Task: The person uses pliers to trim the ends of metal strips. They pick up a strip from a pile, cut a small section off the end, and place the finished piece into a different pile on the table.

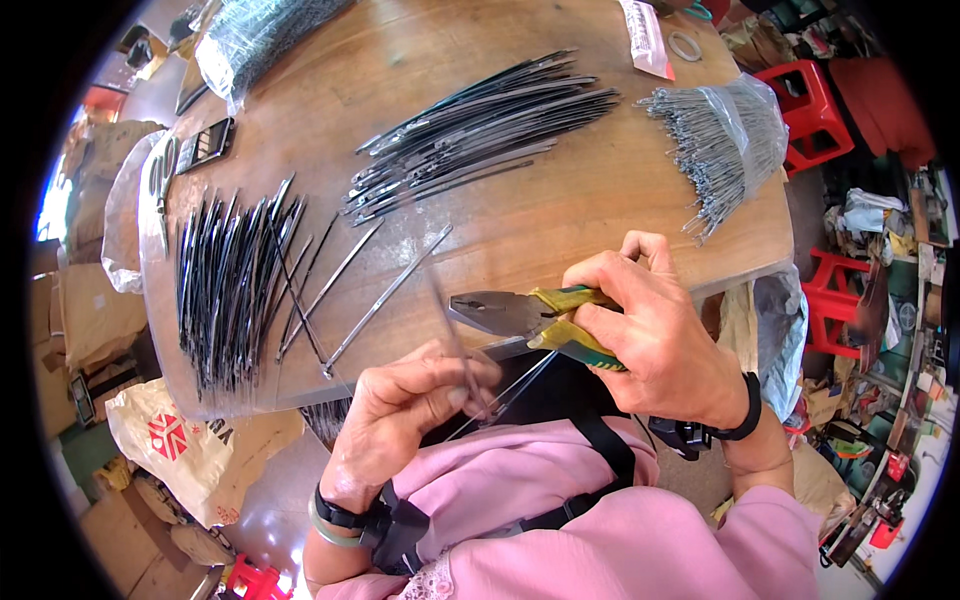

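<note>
My right hand is wrapped round a pair of pliers with yellow-green handles, its dark jaws pointing left and looking closed or nearly so. In a pinch, my left hand holds a thin metal strip, blurred, that rises close to the plier jaws. Below the pliers, a few thin metal rods slant between the two hands; which hand grips them I cannot tell. Several loose strips lie on the table just beyond my left hand, beside a dense pile of dark strips.
A second pile of dark strips lies mid-table. Far right is a plastic-wrapped bundle of grey rods; far left, a plastic bag. Scissors lie by the left edge. Red stools stand beyond the right edge.
</note>
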A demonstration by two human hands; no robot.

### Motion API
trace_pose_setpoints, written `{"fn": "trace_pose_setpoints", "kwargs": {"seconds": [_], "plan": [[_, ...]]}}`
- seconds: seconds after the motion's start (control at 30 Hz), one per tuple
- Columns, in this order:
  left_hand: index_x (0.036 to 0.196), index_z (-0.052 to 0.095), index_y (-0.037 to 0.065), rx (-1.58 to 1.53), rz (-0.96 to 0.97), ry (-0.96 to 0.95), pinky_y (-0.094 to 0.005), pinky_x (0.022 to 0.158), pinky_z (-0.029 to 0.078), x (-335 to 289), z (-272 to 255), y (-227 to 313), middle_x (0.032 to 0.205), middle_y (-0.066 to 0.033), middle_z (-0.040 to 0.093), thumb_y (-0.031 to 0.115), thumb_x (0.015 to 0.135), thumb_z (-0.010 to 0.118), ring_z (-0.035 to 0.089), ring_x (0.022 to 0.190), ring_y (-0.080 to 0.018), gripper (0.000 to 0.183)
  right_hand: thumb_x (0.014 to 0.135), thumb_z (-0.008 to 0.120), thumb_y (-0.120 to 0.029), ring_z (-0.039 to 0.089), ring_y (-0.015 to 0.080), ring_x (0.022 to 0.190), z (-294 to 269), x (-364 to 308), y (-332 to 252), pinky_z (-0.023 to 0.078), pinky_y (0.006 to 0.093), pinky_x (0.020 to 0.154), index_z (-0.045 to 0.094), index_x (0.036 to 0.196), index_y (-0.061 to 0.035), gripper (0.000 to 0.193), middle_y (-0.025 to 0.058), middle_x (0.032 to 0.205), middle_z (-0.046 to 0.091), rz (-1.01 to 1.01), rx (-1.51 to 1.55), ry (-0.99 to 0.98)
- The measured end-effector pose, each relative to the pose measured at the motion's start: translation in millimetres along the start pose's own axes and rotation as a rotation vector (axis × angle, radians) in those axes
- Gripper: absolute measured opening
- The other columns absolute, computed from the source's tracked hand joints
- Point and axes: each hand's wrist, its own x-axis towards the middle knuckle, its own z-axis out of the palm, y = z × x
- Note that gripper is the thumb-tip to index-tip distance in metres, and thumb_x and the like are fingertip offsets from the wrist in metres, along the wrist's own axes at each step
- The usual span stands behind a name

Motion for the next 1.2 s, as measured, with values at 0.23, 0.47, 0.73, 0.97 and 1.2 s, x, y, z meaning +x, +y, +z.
{"fn": "trace_pose_setpoints", "kwargs": {"seconds": [0.23,0.47,0.73,0.97,1.2], "plan": [[0.104,0.062,-0.003,-0.133,-0.344,-0.063,-0.0263,0.058,0.050,16,36,7,0.074,-0.0053,0.064,0.006,0.094,0.065,0.062,0.063,-0.0139,0.014,0.060,0.070,-0.001,0.058,0.0264,0.087,7,0,-19,0.037,0.0476,0.086,0.062,0.079,-0.0023,0.020,0.0098,0.098,0.060,-0.006,0.079,-0.037],[0.102,0.063,-0.003,-0.295,-0.389,-0.010,-0.0251,0.042,0.027,11,35,-3,0.061,-0.0030,0.053,0.018,0.098,0.062,0.039,0.044,-0.0092,0.022,0.067,0.071,-0.015,0.057,0.0254,0.102,5,0,-16,0.032,0.0516,0.096,0.067,0.080,-0.0086,0.015,0.0044,0.103,0.061,0.009,-0.108,0.223],[0.099,0.062,-0.002,-0.536,-0.148,0.066,-0.0220,0.043,0.026,6,30,-15,0.065,-0.0029,0.054,0.007,0.095,0.067,0.041,0.049,-0.0079,0.011,0.075,0.080,-0.007,0.067,0.0262,0.090,-3,-55,-11,0.054,0.0328,0.078,0.070,0.091,0.0011,0.020,0.0131,0.107,0.062,0.402,0.445,-0.014],[0.095,0.059,0.000,-0.304,0.010,0.142,-0.0204,0.060,0.047,3,32,-13,0.079,-0.0013,0.064,-0.003,0.094,0.065,0.057,0.071,-0.0036,0.007,0.078,0.081,-0.021,0.065,0.0294,0.101,10,-52,-16,0.052,0.0349,0.088,0.071,0.102,0.0033,0.036,0.0172,0.122,0.060,0.337,0.528,-0.143],[0.093,0.059,-0.002,-0.130,0.098,0.194,-0.0192,0.056,0.044,4,37,-11,0.077,-0.0018,0.063,-0.003,0.093,0.067,0.055,0.066,-0.0033,0.008,0.070,0.078,-0.007,0.066,0.0326,0.098,10,-46,-15,0.053,0.0372,0.084,0.070,0.106,0.0014,0.038,0.0178,0.119,0.062,0.334,0.511,-0.141]]}}
